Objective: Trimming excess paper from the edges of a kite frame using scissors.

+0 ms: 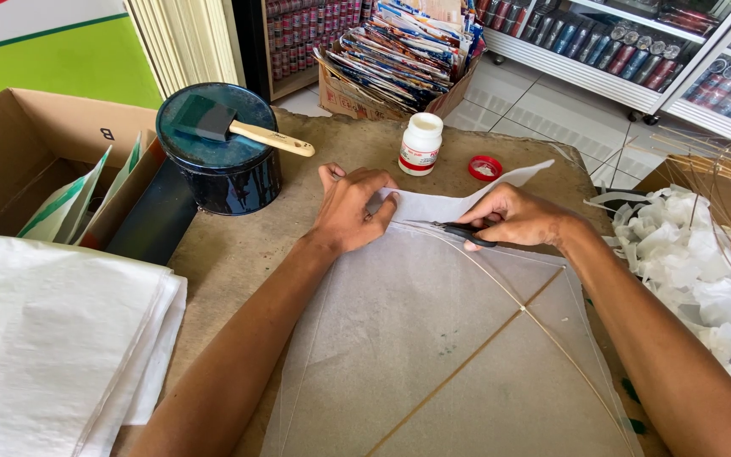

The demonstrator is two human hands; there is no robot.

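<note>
A kite of thin white paper (416, 330) lies on the brown table (230, 254), with two thin bamboo sticks (524, 310) crossing over it. My left hand (350, 207) presses flat on the paper's top edge. My right hand (518, 217) grips black-handled scissors (458, 230), their blades pointing left along the paper's upper edge toward my left hand. A loose white paper strip (501, 182) curls up behind the scissors.
A dark blue tin (222, 161) with a brush (239, 127) on its lid stands at the back left. A white glue bottle (420, 144) and its red cap (485, 167) are behind my hands. Cardboard box (35, 152) left, folded white sheets (44, 338) front left, paper scraps (695, 271) right.
</note>
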